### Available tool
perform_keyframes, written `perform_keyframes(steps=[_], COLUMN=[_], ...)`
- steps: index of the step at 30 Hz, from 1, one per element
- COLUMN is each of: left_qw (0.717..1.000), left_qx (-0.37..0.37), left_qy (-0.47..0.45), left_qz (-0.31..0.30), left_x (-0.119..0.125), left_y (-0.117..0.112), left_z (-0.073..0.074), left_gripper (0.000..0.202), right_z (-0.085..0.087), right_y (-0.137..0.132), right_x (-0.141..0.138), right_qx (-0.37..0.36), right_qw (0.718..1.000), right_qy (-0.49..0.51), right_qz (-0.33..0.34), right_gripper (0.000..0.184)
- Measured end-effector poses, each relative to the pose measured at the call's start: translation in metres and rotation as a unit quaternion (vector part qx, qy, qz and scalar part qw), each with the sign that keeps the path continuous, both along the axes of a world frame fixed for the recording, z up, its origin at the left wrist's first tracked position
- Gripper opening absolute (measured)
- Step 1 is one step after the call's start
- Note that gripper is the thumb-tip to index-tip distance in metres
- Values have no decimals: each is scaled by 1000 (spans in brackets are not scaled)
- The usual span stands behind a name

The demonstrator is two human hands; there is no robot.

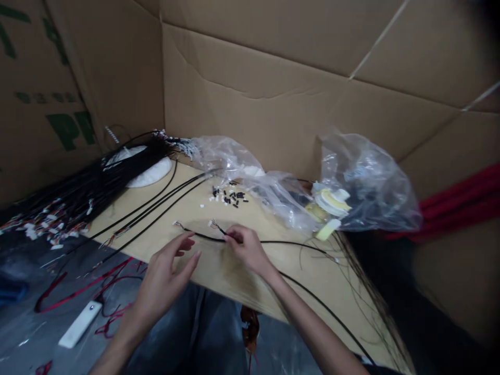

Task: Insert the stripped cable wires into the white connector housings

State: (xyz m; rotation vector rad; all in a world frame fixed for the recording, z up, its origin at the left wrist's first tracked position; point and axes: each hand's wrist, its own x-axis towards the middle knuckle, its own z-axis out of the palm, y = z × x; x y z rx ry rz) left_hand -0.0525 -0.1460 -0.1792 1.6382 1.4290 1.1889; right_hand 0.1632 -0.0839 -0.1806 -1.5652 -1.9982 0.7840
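Note:
My right hand (242, 247) pinches a black cable (318, 301) close to its end, where thin coloured wires fan into a small white connector (211, 224). The cable's other part runs under my wrist to the board's front right. A second black cable (287, 242) lies across the board behind my fingers, its own white connector (175, 223) pointing left. My left hand (172, 268) hovers by that connector end, thumb and fingers apart, with nothing in it. Short black sleeve pieces (234, 198) and white bits lie scattered beyond both hands.
Black cables (128, 161) are heaped at the left, with several loose ones beside them. Clear plastic bags (363, 177) and tape rolls (332, 202) lie at the back right. Cardboard walls (250, 67) enclose the board (250, 291). A white power strip-like block (80, 324) rests on the floor.

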Motion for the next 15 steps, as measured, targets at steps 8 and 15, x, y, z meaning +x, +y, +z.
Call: perform_keyframes(steps=[8, 15], left_qw=[989, 967], left_qx=[33, 31], left_qy=[-130, -208], left_qz=[67, 143], left_x=[5, 2], left_y=[9, 13], left_z=[-14, -11], left_gripper=[21, 21], right_z=[36, 38], right_y=[-25, -18], right_x=[-35, -55], right_qx=[-103, -179], right_qw=[982, 968], right_qy=[82, 140], right_qz=[135, 106], right_gripper=[11, 21])
